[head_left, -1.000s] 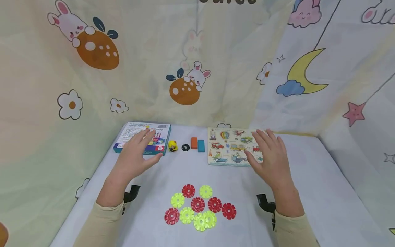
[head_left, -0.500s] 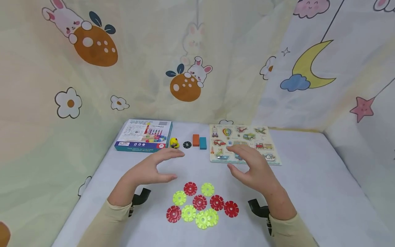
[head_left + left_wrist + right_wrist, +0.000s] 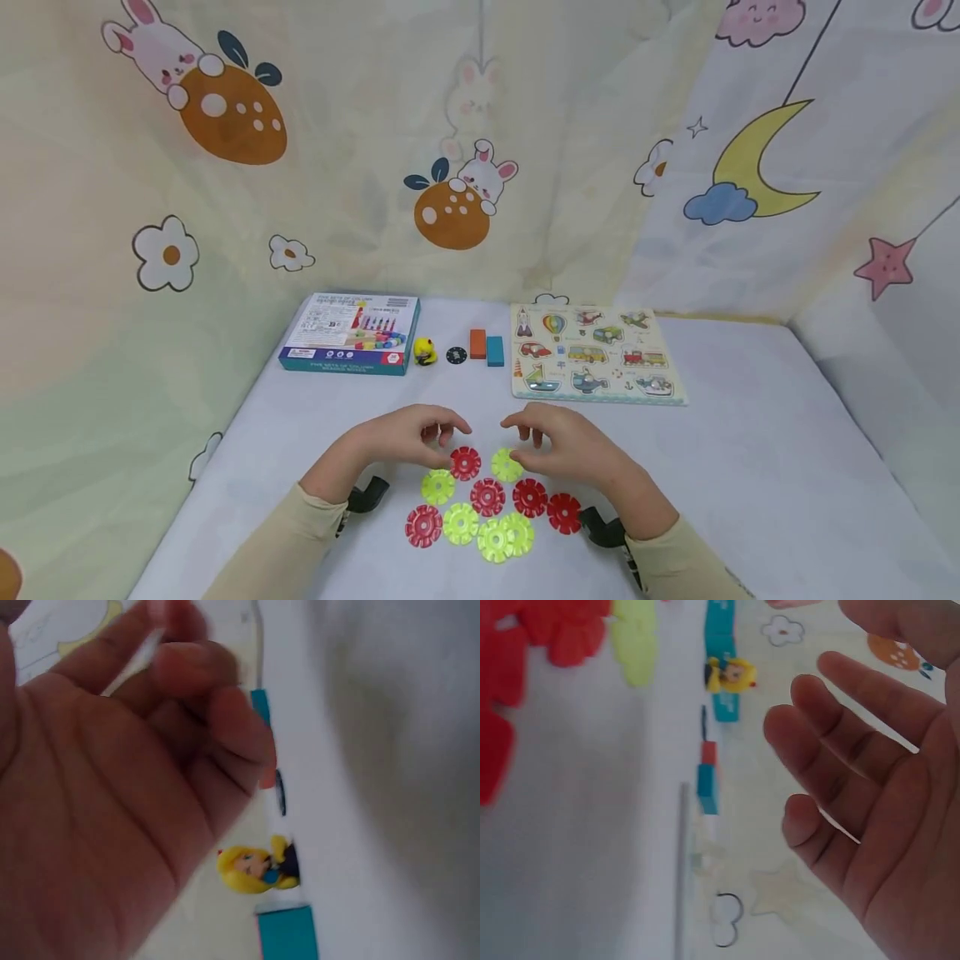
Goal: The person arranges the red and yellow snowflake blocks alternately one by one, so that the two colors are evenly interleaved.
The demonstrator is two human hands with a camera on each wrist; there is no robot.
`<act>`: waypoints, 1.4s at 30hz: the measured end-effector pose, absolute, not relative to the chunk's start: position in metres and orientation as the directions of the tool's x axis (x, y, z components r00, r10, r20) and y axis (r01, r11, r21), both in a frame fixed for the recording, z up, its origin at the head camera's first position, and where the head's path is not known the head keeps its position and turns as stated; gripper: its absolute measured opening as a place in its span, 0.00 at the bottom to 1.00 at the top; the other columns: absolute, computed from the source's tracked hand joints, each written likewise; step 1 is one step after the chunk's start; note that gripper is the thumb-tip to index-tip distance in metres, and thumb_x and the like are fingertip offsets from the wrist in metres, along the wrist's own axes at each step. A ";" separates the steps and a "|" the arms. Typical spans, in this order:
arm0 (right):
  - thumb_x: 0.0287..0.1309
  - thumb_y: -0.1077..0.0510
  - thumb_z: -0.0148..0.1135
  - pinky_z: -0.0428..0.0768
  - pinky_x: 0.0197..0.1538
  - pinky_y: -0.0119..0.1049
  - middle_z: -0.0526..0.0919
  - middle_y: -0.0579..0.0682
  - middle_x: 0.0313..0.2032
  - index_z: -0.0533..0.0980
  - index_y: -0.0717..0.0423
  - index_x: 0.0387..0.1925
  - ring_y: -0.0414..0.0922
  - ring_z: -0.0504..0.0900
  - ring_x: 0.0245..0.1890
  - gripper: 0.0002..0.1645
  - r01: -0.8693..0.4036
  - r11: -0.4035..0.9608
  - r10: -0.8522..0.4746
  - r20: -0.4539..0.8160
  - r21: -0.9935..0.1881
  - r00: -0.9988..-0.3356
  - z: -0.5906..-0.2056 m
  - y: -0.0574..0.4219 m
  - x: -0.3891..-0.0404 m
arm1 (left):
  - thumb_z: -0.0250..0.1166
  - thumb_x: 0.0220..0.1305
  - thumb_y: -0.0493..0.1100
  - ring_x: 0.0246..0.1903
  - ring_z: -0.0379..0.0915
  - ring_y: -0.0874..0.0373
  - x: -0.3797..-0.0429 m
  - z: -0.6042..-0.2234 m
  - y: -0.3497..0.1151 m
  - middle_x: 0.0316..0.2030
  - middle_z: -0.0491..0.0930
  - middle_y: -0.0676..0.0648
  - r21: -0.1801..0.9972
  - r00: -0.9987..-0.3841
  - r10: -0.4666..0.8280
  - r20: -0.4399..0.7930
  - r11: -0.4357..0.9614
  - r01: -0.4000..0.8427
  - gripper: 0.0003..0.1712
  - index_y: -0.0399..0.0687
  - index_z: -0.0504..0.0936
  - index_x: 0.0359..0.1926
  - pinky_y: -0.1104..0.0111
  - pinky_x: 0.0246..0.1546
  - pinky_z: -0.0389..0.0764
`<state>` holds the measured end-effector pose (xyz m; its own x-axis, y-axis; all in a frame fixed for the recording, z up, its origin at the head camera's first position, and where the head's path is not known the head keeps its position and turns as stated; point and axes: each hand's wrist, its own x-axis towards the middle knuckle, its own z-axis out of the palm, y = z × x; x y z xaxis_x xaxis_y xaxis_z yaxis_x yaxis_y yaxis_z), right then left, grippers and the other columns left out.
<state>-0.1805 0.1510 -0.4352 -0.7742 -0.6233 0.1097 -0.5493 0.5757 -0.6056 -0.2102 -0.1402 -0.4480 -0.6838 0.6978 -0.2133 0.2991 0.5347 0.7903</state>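
Note:
Several red and yellow-green notched plastic discs lie flat on the white table in the head view. My left hand (image 3: 411, 435) is over their far left side, its thumb tip beside a red disc (image 3: 466, 463). Opposite it, my right hand (image 3: 572, 450) has its thumb tip overlapping a yellow-green disc (image 3: 506, 465). Both hands hold nothing, and their fingers bend loosely. Nearer me, a pair of yellow-green discs (image 3: 495, 540) overlap each other. In the right wrist view, the relaxed fingers (image 3: 832, 750) are bent, with blurred red discs (image 3: 562, 630) at the upper left.
Along the back stand a boxed set (image 3: 348, 333), a small yellow-haired figure (image 3: 424, 352), a black round chip (image 3: 456, 356), an orange block (image 3: 477, 343) and a blue block (image 3: 495, 351). A vehicle picture puzzle board (image 3: 600, 393) lies to their right. A printed cloth (image 3: 337, 167) hangs behind.
Both hands have come down and inward from over the box and puzzle board to the far edge of the discs, fingers bending more. The discs lie as before.

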 end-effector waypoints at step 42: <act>0.37 0.44 0.77 0.73 0.32 0.36 0.72 0.43 0.31 0.73 0.48 0.39 0.42 0.71 0.32 0.29 -0.210 0.787 -0.420 -0.254 -0.580 -0.871 -0.471 0.128 -0.180 | 0.75 0.47 0.48 0.33 0.70 0.63 -0.189 -0.466 -0.103 0.32 0.74 0.58 0.579 -0.775 0.557 -0.300 0.752 0.315 0.23 0.61 0.72 0.41 0.70 0.32 0.74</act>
<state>-0.1798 0.1282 -0.4709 -0.8711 -0.4202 -0.2543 -0.2100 0.7867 -0.5805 -0.1894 -0.1027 -0.4661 -0.7746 0.5566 -0.3005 0.3153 0.7515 0.5795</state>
